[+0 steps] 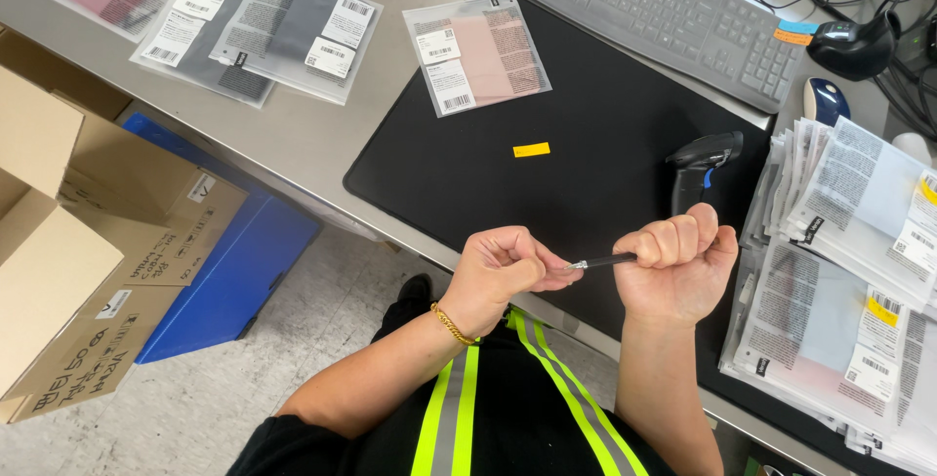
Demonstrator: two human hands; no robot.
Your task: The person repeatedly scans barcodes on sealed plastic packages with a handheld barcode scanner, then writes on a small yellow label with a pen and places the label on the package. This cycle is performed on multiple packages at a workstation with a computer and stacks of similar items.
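A steel bench [322,134] is running across the view, and a large black mat [547,183] is lying on it in front of the person. Open cardboard boxes [68,242] are standing on the floor at the left beside a blue bin [244,261]. A stack of clear bagged packages [849,281] with printed labels is piling up at the right edge of the mat, and more flat bags [244,27] are lying spread at the far left of the bench. A grey keyboard [664,12] is sitting at the far edge of the mat, with a single pink bagged item [478,51] lying just to its left. A black handheld scanner [703,164] is resting on the mat just beyond the right hand [678,266], whose fingers are curling shut in a fist around the body of a thin black pen [605,261]. The left hand [503,271] is also closing, its thumb and forefinger pinching the pen's metal tip, so the pen is hanging level between both hands above the near edge of the mat. A small yellow tag [531,150] is lying on the mat's middle.
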